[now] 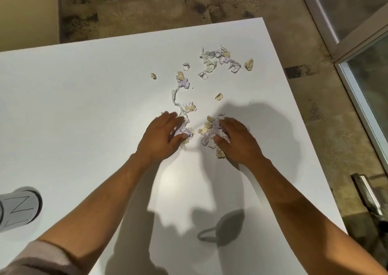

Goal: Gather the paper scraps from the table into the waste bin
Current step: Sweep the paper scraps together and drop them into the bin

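Two hands, left (162, 136) and right (237, 140), spread open over paper scraps (206, 131) on table (84, 107).

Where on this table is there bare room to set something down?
Bare: the table left of the left hand, and the near strip between the forearms. Crowded: paper scraps from the far right corner down to the right hand.

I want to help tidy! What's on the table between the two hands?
In the head view, between the left hand and right hand lie small beige paper scraps on the white table.
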The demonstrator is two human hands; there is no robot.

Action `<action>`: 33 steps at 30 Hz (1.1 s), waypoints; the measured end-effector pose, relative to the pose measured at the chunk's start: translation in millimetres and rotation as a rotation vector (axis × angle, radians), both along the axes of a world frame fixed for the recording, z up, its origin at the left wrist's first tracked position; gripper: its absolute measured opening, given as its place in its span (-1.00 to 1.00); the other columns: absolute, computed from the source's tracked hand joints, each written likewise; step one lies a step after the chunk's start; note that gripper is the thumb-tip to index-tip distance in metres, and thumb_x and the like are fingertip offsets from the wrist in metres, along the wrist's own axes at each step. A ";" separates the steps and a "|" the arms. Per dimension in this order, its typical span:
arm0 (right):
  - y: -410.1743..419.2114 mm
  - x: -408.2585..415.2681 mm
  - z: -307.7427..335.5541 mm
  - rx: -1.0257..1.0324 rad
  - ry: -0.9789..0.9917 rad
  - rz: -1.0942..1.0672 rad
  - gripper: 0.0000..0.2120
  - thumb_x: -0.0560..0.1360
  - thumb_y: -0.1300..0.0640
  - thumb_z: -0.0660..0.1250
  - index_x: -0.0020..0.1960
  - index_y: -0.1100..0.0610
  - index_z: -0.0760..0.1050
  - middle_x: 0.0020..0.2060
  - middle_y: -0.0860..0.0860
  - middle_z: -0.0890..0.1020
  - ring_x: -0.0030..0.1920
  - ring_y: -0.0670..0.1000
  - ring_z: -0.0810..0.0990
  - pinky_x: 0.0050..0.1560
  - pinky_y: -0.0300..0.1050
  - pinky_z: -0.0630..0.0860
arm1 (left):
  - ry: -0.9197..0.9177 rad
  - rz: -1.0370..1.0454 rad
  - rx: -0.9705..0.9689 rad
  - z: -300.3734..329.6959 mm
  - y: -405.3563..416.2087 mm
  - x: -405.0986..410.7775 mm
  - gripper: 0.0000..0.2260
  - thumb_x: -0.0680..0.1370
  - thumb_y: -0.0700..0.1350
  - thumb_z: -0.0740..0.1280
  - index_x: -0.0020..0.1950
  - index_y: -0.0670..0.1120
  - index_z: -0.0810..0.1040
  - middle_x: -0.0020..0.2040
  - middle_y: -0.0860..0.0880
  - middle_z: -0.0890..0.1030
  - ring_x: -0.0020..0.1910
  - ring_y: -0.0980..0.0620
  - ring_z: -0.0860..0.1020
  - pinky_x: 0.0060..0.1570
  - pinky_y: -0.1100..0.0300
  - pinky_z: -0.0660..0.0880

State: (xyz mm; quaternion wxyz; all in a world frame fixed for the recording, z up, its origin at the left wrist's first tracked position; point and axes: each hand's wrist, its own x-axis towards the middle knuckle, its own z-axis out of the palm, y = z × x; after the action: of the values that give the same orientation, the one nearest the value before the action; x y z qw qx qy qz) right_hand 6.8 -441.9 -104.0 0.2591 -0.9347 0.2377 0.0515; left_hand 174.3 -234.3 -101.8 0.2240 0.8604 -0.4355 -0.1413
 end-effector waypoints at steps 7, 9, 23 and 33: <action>13.2 4.7 12.8 -0.150 0.275 -0.161 -0.34 0.44 -0.39 0.19 0.45 -0.18 0.17 0.37 0.10 0.30 0.24 0.29 0.31 0.13 0.13 0.44 | -0.069 0.129 0.329 20.5 -21.3 -21.4 -0.37 0.41 0.38 0.29 0.41 0.15 0.36 0.27 -0.08 0.39 0.12 -0.23 0.38 0.00 -0.06 0.49; 26.4 19.0 14.7 -0.132 0.286 -0.141 -0.39 0.47 -0.32 0.25 0.45 -0.16 0.23 0.35 0.12 0.31 0.22 0.29 0.30 0.18 0.14 0.44 | -0.030 0.114 0.373 20.8 -32.0 -29.9 -0.50 0.49 0.22 0.34 0.39 0.10 0.38 0.27 -0.09 0.36 0.14 -0.23 0.33 -0.05 -0.03 0.48; 62.3 15.5 14.4 -0.242 0.103 0.019 -0.73 0.59 0.29 0.20 0.25 0.18 0.52 0.20 0.10 0.53 0.17 0.09 0.48 0.01 -0.14 0.48 | 0.195 0.190 0.162 26.8 -26.5 -53.8 -0.77 0.44 -0.34 0.23 -0.04 -0.22 0.66 -0.03 -0.19 0.61 -0.03 -0.21 0.54 -0.10 0.01 0.43; 58.9 5.4 32.7 0.696 -0.320 -0.806 -0.88 0.41 0.24 0.41 -0.30 0.12 0.63 -0.47 0.10 0.57 -0.50 0.07 0.52 -0.46 -0.10 0.49 | 0.363 0.470 -0.157 52.0 6.0 -56.3 -0.81 0.47 -0.19 0.45 -0.27 -0.29 0.59 -0.32 -0.19 0.60 -0.29 -0.17 0.49 -0.22 0.05 0.36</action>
State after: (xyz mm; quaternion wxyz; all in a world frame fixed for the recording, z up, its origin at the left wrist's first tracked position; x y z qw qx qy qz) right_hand 12.3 -383.0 -71.3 0.5846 -0.6253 0.5031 -0.1187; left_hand 118.0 -228.4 -49.8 0.3906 0.8782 -0.1870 -0.2030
